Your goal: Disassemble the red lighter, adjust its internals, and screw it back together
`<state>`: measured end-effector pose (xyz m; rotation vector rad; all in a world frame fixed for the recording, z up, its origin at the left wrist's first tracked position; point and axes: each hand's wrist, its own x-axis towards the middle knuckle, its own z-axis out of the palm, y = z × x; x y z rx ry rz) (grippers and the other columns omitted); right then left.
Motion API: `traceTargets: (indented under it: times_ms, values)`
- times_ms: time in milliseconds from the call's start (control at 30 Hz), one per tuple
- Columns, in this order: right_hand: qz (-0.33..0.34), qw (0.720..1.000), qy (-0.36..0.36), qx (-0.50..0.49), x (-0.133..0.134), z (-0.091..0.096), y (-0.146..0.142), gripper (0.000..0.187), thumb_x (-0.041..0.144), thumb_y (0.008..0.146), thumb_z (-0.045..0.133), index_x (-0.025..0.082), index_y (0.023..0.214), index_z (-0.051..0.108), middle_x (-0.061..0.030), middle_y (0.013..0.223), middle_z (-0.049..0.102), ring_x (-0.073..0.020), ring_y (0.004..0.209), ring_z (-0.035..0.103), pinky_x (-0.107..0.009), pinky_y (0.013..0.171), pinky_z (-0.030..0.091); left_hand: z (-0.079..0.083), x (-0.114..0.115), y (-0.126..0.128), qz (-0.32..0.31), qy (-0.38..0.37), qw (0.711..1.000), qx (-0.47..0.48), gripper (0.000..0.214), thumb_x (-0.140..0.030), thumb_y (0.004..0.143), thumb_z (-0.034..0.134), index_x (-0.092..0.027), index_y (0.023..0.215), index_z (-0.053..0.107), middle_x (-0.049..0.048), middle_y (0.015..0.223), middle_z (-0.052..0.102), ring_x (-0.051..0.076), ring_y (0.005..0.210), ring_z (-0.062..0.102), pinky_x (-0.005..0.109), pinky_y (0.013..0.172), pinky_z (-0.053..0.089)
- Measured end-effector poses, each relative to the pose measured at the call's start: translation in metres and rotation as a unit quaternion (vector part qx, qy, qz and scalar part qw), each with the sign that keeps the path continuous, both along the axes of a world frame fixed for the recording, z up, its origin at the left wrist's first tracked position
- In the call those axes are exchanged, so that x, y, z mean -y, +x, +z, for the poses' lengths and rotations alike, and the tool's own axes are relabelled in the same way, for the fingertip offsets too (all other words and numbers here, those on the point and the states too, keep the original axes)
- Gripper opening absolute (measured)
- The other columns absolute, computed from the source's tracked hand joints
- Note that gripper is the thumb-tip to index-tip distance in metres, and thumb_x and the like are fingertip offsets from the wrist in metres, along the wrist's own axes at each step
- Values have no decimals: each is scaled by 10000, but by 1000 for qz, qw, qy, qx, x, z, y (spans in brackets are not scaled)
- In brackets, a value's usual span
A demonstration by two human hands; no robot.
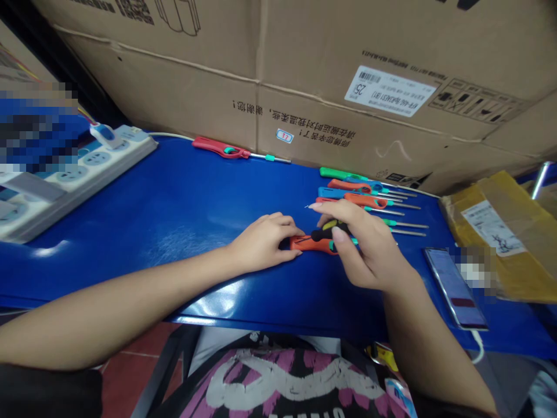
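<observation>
My left hand (272, 241) pinches the butt end of an orange long-necked lighter (322, 244) lying on the blue table, thumb on the near side and fingers on the far side. My right hand (369, 244) holds a small black and yellow screwdriver (333, 227) between thumb and fingers. Its shaft points left and down onto the lighter's handle; whether the tip sits in a screw cannot be made out. A tiny thin glint shows by the right index fingertip, too small to name. The lighter's metal neck is mostly hidden behind the right hand.
Several lighters, among them a green one (337, 173), lie beyond my right hand. A red lighter (221, 148) lies by the large cardboard box (209, 93). A power strip (82, 174) stands left; a phone (456, 290) and yellow-taped parcel (500, 226) lie right.
</observation>
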<state>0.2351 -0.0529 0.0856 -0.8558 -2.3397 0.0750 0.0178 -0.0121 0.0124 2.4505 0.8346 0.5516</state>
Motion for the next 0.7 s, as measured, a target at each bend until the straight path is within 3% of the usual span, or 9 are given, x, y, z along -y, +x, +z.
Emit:
traceTargets:
  times_ms: [133,200,267,333,467,533,700]
  values:
    - [-73,993,96,12,-2,-4,1,327,357,964,635,235,1266,608,-55,1026,783,-172,748,723,-275,659,543,1,0,0,-2,-1,1000,4,253,-283,905,708,-192,1139,736,61,1070,708,244,1025,632,393,916,499]
    - [-62,996,70,6,-2,-3,4,350,393,1003,551,230,1310,589,-70,1091,775,-188,816,736,-296,712,560,1,0,0,-1,-5,1000,2,258,-283,906,706,-190,1145,734,63,1067,705,241,1021,631,389,911,501]
    - [-17,1000,-6,-8,0,-1,6,401,319,1035,413,206,1402,528,-90,1169,743,-206,967,730,-332,815,575,1,0,0,1,-4,1000,2,275,-281,897,715,-183,1153,732,66,1064,703,245,1022,631,394,914,500]
    - [10,998,-54,-16,1,1,6,434,244,1024,392,198,1443,495,-91,1226,723,-199,1058,714,-339,884,573,1,0,0,2,-2,1000,2,286,-280,890,721,-183,1158,730,64,1058,703,247,1022,631,401,924,496]
    - [-49,998,40,-6,0,-1,4,348,285,969,617,230,1312,603,-53,1123,781,-173,868,752,-271,746,572,2,0,0,3,-4,1000,0,248,-278,896,710,-195,1129,736,57,1042,700,238,997,626,385,907,496]
    - [-73,995,68,-1,-2,-2,5,331,353,964,637,227,1270,629,-48,1057,793,-174,806,749,-271,698,563,2,0,1,2,-6,1000,-3,230,-275,903,701,-190,1115,737,61,1038,698,233,985,624,376,898,496]
    - [-8,999,-41,-4,-1,2,7,405,267,1032,399,194,1411,521,-98,1192,737,-196,1018,727,-322,807,589,2,0,0,2,-9,1000,1,278,-285,893,721,-180,1150,726,68,1052,698,242,1011,620,391,923,493]
